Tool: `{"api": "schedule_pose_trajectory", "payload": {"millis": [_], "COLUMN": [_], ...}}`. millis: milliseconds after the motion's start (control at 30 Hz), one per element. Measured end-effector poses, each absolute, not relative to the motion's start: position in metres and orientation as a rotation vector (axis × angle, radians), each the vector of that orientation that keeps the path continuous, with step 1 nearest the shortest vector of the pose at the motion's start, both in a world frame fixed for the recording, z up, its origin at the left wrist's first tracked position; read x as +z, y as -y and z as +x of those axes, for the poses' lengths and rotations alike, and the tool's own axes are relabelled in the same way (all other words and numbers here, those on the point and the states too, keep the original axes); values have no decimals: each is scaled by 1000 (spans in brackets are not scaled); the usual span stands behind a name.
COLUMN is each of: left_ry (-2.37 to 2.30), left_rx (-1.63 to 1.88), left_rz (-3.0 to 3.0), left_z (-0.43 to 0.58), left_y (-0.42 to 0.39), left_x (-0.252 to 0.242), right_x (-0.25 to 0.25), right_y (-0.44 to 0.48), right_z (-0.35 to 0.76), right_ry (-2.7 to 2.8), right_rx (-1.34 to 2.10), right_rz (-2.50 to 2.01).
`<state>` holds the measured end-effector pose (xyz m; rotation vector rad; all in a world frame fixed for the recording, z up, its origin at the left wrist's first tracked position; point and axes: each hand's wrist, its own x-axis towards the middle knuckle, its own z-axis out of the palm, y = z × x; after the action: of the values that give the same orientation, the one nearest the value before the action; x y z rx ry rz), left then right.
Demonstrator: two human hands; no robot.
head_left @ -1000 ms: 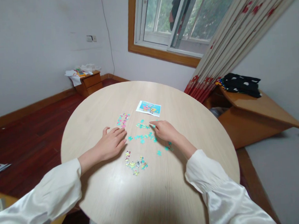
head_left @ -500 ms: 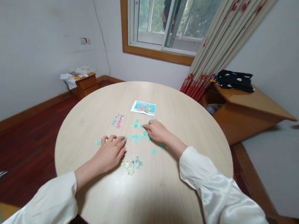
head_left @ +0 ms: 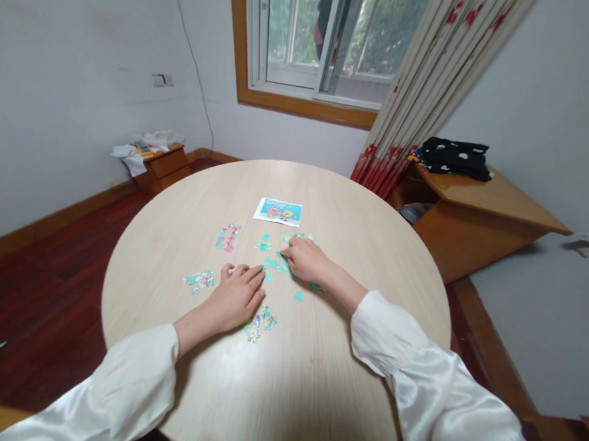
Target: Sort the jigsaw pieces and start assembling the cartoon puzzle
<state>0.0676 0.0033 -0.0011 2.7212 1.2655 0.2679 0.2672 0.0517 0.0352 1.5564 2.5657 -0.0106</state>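
My left hand (head_left: 240, 297) lies low over the table, fingers stretched out, tips touching the teal puzzle pieces (head_left: 276, 265) in the middle. It holds nothing that I can see. My right hand (head_left: 307, 258) is closed with the index finger extended and the other fingers curled; a small teal puzzle piece (head_left: 279, 254) is at its fingertip. Its palm hides some pieces beneath. Beyond the hands lie a cluster of pink pieces (head_left: 229, 238), a few teal-green pieces (head_left: 262, 243) and a printed cartoon picture (head_left: 279, 212). Yellow-and-grey pieces (head_left: 254, 329) sit just below my left hand.
White-and-teal pieces (head_left: 198, 280) lie left of my left hand. A lone teal piece (head_left: 298, 296) is near my right wrist. Everything rests on a round wooden table (head_left: 285, 387). Past it stand a small drawer cabinet (head_left: 167, 167), a curtain (head_left: 416, 86) and a tilted wooden cabinet (head_left: 494, 218).
My left hand has slid right along the teal pieces, uncovering the white-and-teal pieces on the left. My right hand has shifted slightly toward me. The view has turned a little to the right.
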Motion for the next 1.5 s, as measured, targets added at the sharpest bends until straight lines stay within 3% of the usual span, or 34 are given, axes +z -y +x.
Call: {"api": "schedule_pose_trajectory", "payload": {"millis": [300,667,867,1167,1500], "left_ry": [-1187,-1502,-1469,-1384,-1227], "left_rx": [422,767,713,625,259], "left_rz": [2669,2477,2462,2509,2715], "left_z": [56,4,8,25,59], "left_y": [0,25,31,14,-2], "left_x": [-4,11,6,0,12], "right_x": [41,36,37,40,26], "right_y": [-66,-31,0,-14,-24], "right_z": [231,199,224,287,285], "right_ry": [-2637,-2874,-2899,-2639,-2596], "right_rx": [-5,-155,-285,-166,-148], "right_rz": [1390,1037,1028,1658,1668]}}
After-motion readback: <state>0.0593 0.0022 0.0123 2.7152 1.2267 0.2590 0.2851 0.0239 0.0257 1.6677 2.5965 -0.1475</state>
